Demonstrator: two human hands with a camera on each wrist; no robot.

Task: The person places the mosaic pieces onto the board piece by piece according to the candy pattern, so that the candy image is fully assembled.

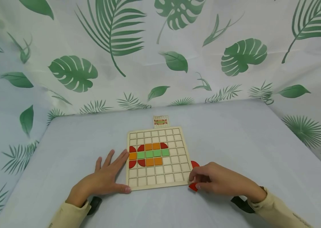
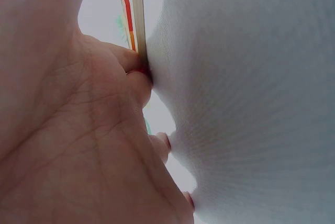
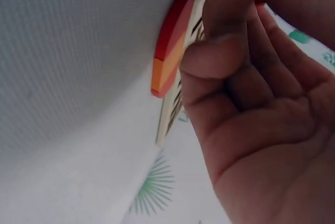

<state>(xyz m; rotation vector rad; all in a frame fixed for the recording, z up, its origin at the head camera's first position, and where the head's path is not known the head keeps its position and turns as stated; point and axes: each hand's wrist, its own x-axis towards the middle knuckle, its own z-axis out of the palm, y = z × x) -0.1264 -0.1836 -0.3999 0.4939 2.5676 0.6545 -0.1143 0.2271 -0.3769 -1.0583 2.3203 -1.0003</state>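
A wooden grid board (image 1: 157,172) lies flat, holding green squares (image 1: 149,154), orange squares (image 1: 150,162) and red quarter-round pieces (image 1: 132,164). My left hand (image 1: 103,180) is spread on the table at the board's left side, thumb at the near corner and index fingertip against the edge. By the near right corner my right hand (image 1: 220,180) pinches a small red piece (image 1: 193,187) between thumb and curled index finger. Another red piece (image 1: 195,164) shows just beyond its knuckles. In the right wrist view, a red piece (image 3: 175,28) and an orange piece (image 3: 167,67) lie along the board's edge.
Behind the board lies a small pattern card (image 1: 160,121) with a like design in red, orange and green. A pale cloth covers the table (image 1: 92,133), and a leaf-printed curtain (image 1: 137,79) stands around its back and sides.
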